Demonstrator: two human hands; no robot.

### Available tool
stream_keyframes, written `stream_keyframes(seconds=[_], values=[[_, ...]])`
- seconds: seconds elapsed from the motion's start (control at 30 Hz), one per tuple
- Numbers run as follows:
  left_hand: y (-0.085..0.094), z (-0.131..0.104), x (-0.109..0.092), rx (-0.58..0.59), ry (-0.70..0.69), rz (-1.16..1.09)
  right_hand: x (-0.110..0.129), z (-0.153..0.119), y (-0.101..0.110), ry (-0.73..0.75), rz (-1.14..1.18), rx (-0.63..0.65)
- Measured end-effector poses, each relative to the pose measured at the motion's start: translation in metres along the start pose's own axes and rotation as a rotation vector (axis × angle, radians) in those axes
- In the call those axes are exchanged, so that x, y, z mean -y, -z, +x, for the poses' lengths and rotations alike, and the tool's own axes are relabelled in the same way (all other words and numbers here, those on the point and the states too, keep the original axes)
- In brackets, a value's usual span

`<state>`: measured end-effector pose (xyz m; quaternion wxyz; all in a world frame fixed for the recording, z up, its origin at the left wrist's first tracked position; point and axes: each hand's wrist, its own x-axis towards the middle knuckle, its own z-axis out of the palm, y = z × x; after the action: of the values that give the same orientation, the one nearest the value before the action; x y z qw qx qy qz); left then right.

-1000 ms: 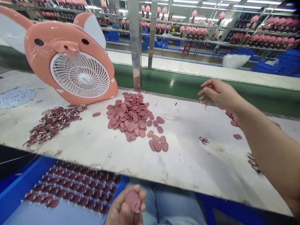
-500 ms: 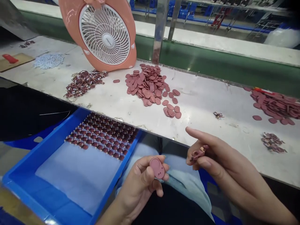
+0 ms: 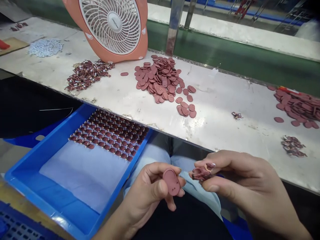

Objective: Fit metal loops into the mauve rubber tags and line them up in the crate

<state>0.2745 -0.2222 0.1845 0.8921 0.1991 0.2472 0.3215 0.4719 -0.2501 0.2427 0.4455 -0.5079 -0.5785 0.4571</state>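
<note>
Disc (image 3: 171,182), maroon and oval, sits pinched between thumb and fingers of the left hand (image 3: 149,191), long axis sloping down rightward; just beside it, apart, the right hand (image 3: 236,171) pinches a maroon figurine part (image 3: 203,172).

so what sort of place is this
Most likely a factory assembly line. A long white workbench bears heaps of matching reddish oval pieces, a blue tray holds neat rows of dark-red parts, and a green strip runs behind the bench.
</note>
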Motion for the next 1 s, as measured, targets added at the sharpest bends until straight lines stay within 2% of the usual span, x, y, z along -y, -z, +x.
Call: stream_keyframes(seconds=[0.13,0.27,0.37,0.5,1.0], values=[[-0.004,0.000,-0.001,-0.047,0.034,-0.003,0.002,0.006,-0.001,0.081,-0.099,0.047],[-0.004,0.003,-0.001,-0.077,0.068,-0.006,0.004,0.009,-0.001,0.088,-0.230,0.153],[-0.004,0.004,-0.001,-0.094,0.080,-0.003,0.004,0.009,0.000,0.128,-0.301,0.178],[-0.005,0.005,-0.002,-0.116,0.080,-0.010,0.004,0.008,0.002,0.168,-0.335,0.191],[-0.005,0.008,0.000,-0.142,0.121,0.000,0.005,0.015,0.007,0.162,-0.378,0.280]])
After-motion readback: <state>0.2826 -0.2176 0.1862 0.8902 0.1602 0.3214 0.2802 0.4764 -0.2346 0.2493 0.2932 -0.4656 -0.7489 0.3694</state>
